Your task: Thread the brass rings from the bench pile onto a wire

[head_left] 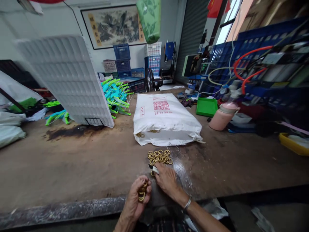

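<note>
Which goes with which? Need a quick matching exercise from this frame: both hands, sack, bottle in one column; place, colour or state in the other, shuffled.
Column 1
1. Left hand
2. Sack
3. Bottle
4. Right hand

Column 2
A. White, printed in red
B. At the near edge of the ring pile
C. Holding several gold-coloured rings
D. Pink, beside the green tray

Pairs: 1-C, 2-A, 3-D, 4-B

The rings (161, 158) are gold, the sack (166, 120) white with red print (161, 105).
</note>
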Action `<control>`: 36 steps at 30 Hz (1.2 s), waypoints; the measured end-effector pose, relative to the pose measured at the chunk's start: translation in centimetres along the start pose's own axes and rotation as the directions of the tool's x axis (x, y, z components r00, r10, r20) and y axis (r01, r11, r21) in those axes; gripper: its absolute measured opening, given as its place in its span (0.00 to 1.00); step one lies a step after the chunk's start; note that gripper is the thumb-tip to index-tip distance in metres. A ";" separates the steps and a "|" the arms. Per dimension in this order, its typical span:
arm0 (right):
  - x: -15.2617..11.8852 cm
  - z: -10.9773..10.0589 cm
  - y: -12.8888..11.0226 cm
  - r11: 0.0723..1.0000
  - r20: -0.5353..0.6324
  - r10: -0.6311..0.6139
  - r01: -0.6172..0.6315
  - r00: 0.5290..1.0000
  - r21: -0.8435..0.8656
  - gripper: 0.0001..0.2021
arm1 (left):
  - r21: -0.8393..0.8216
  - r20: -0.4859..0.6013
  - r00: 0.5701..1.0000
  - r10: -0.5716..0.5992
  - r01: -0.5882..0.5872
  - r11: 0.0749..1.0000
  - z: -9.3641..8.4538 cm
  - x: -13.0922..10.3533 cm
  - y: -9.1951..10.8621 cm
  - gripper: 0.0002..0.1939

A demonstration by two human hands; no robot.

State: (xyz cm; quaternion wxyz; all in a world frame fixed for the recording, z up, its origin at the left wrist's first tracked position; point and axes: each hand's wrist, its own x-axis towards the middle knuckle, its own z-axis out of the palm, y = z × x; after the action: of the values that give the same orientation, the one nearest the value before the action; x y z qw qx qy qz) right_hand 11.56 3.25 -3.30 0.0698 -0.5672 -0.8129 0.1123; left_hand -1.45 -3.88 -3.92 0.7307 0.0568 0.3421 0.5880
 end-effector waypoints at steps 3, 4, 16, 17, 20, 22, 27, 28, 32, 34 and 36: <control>0.0 -0.2 0.3 0.998 0.005 -0.011 0.010 1.000 0.056 0.09 | -0.018 0.002 1.000 0.001 -0.001 1.000 0.0 0.6 0.1 0.17; 0.0 -0.3 0.5 0.996 0.009 -0.010 0.009 1.000 0.091 0.09 | -0.007 -0.006 1.000 0.009 -0.009 1.000 0.1 0.8 0.1 0.17; -1.2 -0.8 1.2 0.754 -0.014 0.047 -0.027 0.999 0.657 0.12 | 0.652 0.046 0.962 0.269 -0.233 0.721 2.0 1.6 -1.3 0.21; -1.3 -0.9 1.2 0.732 -0.005 0.048 -0.032 0.999 0.680 0.12 | 0.663 0.053 0.955 0.291 -0.252 0.705 2.1 1.6 -1.4 0.18; -1.5 -1.2 1.0 0.661 0.057 0.047 -0.074 0.997 0.747 0.13 | 0.683 0.068 0.924 0.377 -0.319 0.657 2.2 1.7 -1.4 0.12; -1.6 -1.3 1.1 0.618 0.116 0.028 -0.109 0.993 0.778 0.14 | 0.701 0.090 0.904 0.417 -0.355 0.619 2.1 1.8 -1.5 0.11; -1.6 -0.9 1.5 0.569 0.154 0.069 -0.166 0.986 0.805 0.19 | 0.756 0.181 0.868 0.463 -0.424 0.499 2.1 1.5 -1.7 0.08; -1.5 -0.8 1.6 0.570 0.154 0.085 -0.174 0.984 0.803 0.19 | 0.766 0.202 0.859 0.471 -0.438 0.471 2.1 1.5 -1.8 0.08; -1.4 -1.0 1.5 0.574 0.187 0.127 -0.226 0.974 0.787 0.17 | 0.777 0.220 0.861 0.457 -0.439 0.452 2.4 1.3 -1.8 0.08; -1.4 -1.2 1.4 0.584 0.181 0.137 -0.227 0.974 0.779 0.15 | 0.765 0.182 0.894 0.410 -0.391 0.512 2.5 1.2 -1.8 0.09; -1.5 -1.3 1.3 0.606 0.153 0.130 -0.201 0.980 0.770 0.14 | 0.742 0.140 0.937 0.320 -0.313 0.593 2.5 1.3 -1.7 0.12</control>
State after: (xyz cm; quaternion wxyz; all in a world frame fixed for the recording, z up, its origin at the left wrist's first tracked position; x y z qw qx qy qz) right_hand 13.57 2.41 -2.41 0.2653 -0.5479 -0.6294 0.4829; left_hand 1.43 -2.48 -3.43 0.5229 0.4121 0.5423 0.5125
